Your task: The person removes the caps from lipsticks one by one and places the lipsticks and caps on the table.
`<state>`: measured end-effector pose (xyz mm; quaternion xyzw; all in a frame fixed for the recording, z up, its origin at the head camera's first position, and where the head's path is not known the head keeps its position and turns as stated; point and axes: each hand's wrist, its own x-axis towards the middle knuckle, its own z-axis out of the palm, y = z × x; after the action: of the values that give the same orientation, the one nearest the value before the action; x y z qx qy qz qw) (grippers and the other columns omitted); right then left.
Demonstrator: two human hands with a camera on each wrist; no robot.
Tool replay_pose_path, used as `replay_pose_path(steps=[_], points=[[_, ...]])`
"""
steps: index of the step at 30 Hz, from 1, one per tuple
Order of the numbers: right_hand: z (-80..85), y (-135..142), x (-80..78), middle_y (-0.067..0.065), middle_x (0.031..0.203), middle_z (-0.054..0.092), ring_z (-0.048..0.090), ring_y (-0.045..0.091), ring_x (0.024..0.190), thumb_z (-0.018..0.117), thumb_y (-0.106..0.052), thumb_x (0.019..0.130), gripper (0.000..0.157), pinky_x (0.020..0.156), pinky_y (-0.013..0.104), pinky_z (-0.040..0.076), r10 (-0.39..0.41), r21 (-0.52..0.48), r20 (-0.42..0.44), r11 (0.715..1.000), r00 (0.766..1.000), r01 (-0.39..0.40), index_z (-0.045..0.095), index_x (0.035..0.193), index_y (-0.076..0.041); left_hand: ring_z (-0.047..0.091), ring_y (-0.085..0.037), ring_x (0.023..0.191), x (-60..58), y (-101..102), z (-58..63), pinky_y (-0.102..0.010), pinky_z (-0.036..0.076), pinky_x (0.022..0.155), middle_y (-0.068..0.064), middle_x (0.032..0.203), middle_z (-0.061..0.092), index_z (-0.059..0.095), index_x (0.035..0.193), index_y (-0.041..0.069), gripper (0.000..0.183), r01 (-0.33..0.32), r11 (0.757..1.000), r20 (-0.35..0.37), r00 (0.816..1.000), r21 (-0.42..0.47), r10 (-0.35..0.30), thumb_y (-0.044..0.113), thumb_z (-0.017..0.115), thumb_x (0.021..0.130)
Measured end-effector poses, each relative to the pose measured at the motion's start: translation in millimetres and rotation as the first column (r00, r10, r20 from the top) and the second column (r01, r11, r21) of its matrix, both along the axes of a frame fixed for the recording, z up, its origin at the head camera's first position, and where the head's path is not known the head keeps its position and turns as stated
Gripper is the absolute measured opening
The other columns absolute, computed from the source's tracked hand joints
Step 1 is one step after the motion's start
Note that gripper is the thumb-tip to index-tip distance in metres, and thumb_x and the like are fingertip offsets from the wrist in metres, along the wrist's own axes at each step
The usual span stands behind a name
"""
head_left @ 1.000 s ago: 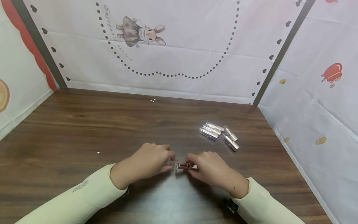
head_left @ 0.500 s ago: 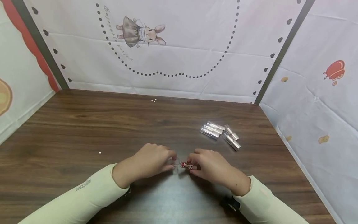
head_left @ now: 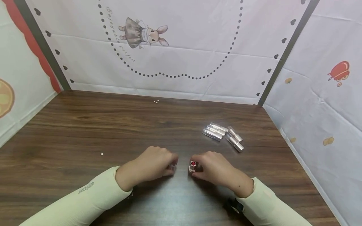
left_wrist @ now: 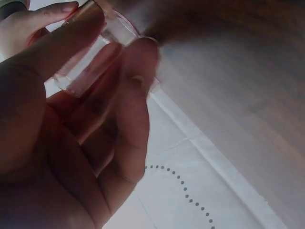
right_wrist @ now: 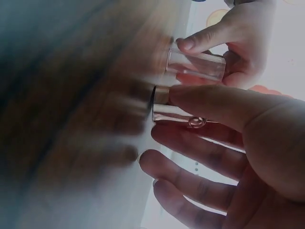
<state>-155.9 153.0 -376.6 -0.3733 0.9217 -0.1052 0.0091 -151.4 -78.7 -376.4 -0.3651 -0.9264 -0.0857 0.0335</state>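
Note:
In the head view my right hand (head_left: 216, 169) pinches a lipstick (head_left: 193, 166) between thumb and fingers. It stands upright on or close over the table, its red tip facing up. The right wrist view shows its shiny metallic base (right_wrist: 164, 112) low against the tabletop. To the left, my left hand (head_left: 154, 163) grips a clear, hollow cap (right_wrist: 196, 64), mostly covered by the fingers in the head view. A gap separates cap and lipstick. Beyond my right hand lies a group of several capped silver lipsticks (head_left: 234, 143) on their sides.
The dark wood table (head_left: 113, 125) is bounded by a printed cloth wall (head_left: 183, 40) at the back and cloth walls at both sides. A small white scrap (head_left: 102, 154) lies left of my left hand, with more tiny scraps (head_left: 156, 101) near the back edge.
The lipstick has turned from lying level, pointing at the cap, to upright in my right hand. My left hand has drawn the clear cap slightly away and tilted it.

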Motion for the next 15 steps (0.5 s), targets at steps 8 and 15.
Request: replay_pose_path(steps=[8, 15], points=[[-2.3, -1.6, 0.0, -0.013, 0.078, 0.068, 0.057, 0.002, 0.067, 0.084, -0.027, 0.079, 0.019, 0.061, 0.024, 0.047, 0.005, -0.021, 0.067, 1.000, 0.998, -0.003, 0.066, 0.086, -0.024, 0.050, -0.001, 0.056, 5.3, 3.0, -2.4, -0.027, 0.041, 0.051, 0.017, 0.066, 0.057, 0.063, 0.075, 0.024, 0.022, 0.052, 0.999, -0.010, 0.999, 0.000, -0.052, 0.028, 0.084, 0.071], [-5.3, -2.3, -1.0, -0.014, 0.078, 0.065, 0.056, 0.003, 0.068, 0.084, -0.025, 0.078, 0.018, 0.062, 0.023, 0.045, 0.038, -0.062, 0.111, 0.998, 0.993, -0.031, 0.067, 0.086, -0.024, 0.052, 0.000, 0.059, 4.4, 4.0, -3.9, -0.026, 0.042, 0.052, 0.018, 0.068, 0.059, 0.063, 0.077, 0.025, 0.028, 0.064, 0.998, 0.004, 0.998, -0.006, -0.064, 0.037, 0.087, 0.070]])
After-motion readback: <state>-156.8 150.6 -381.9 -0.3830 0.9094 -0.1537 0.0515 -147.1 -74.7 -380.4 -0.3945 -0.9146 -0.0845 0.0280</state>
